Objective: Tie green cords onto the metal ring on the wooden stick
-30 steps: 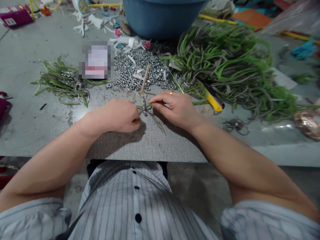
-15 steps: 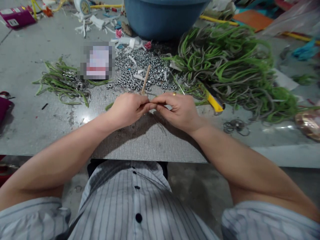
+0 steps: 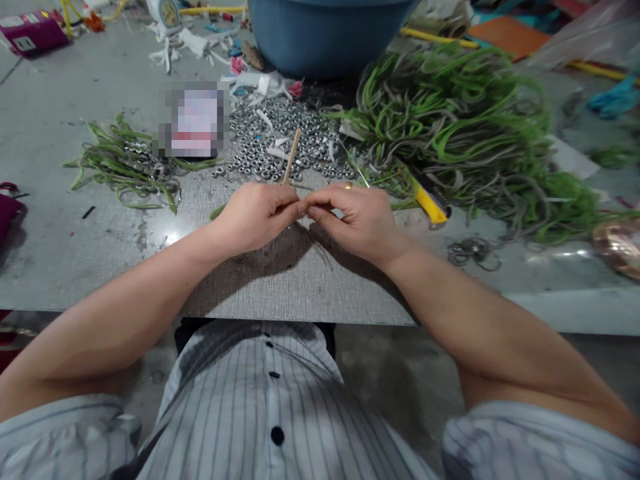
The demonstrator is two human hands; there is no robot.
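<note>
Over the near part of the table, my left hand and my right hand meet with fingertips pinched together. Whatever lies between them is hidden by the fingers. A bit of green cord shows beside my left hand, and more green cord runs out beyond my right hand. Just behind the fingers a thin wooden stick slants upward. Many small metal rings lie spread behind it. A yellow utility knife rests to the right of my right hand.
A big heap of green and grey cords lies at right, a smaller bundle at left. Beyond the rings stands a blue tub. A blurred-out phone-like object sits left of the rings. Copper-coloured wire lies far right.
My left thumb and fingertips have shifted slightly against the right fingertips. Both hands stay pinched in nearly the same place; the things on the table look the same.
</note>
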